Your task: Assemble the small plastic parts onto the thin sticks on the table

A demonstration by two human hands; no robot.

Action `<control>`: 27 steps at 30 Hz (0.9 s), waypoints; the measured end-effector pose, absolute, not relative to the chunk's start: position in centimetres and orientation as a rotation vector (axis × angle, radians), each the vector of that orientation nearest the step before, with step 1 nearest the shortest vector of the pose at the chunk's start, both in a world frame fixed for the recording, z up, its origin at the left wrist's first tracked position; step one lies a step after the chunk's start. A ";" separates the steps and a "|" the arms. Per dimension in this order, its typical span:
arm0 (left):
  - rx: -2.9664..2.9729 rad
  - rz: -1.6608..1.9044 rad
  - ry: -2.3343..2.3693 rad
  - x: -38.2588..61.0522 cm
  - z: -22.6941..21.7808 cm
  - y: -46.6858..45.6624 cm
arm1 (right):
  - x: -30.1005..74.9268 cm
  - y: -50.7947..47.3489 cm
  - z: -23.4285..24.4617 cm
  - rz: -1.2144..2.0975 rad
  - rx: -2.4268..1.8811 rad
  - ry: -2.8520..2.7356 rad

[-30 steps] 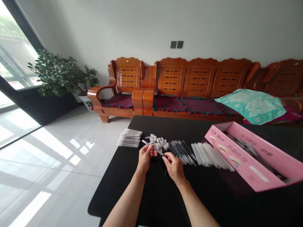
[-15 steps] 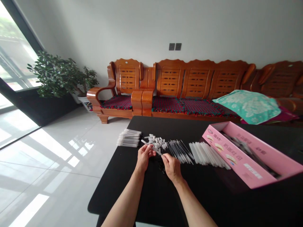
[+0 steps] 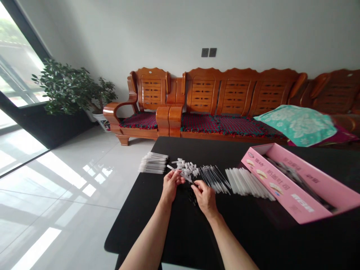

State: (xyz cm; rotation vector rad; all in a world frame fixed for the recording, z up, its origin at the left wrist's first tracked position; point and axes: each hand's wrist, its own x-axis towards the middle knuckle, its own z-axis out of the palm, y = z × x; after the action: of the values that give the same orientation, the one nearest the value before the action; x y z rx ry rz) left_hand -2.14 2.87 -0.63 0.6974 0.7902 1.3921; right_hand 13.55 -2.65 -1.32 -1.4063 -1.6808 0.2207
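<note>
My left hand (image 3: pixel 171 183) is closed round a translucent white pen barrel (image 3: pixel 185 176), which slants down to the right. At its lower right end, the thumb and forefinger of my right hand (image 3: pixel 206 195) pinch a tiny dark piece, perhaps a pen plug; whether it touches the barrel I cannot tell. Small white caps (image 3: pixel 188 167) lie heaped just beyond my fingers. Loose black plugs (image 3: pixel 192 198) are scattered on the table between my hands. Thin pen refills (image 3: pixel 215 179) lie in a bunch to the right of the caps.
White barrels (image 3: pixel 247 182) lie in a row right of the refills. A stack of finished-looking white pens (image 3: pixel 154 163) is at the table's left edge. On the right of the black table (image 3: pixel 239 232) stands a pink box (image 3: pixel 287 189) with dark items. Behind is a wooden sofa (image 3: pixel 202 88).
My right fingertips have shifted slightly right, and a small dark piece shows at them. The left hand still holds the barrel in nearly the same place. The view has tilted slightly.
</note>
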 end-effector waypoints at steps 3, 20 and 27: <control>0.648 1.450 0.777 -2.3 -0.7 3.0 | 14.3 -2.9 -0.8 0.275 -1.369 -1.702; 0.720 1.440 0.789 -1.9 -0.3 2.3 | 14.8 -3.5 -0.5 0.140 -1.390 -1.726; 0.757 1.512 0.802 -2.3 -0.5 2.6 | 15.5 -3.2 -0.7 0.282 -1.360 -1.711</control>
State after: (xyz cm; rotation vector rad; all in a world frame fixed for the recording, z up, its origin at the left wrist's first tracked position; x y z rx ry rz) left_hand -2.26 2.58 -0.47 0.7570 0.8017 1.5123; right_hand 15.51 -3.17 -0.67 -1.3604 -1.7112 0.2822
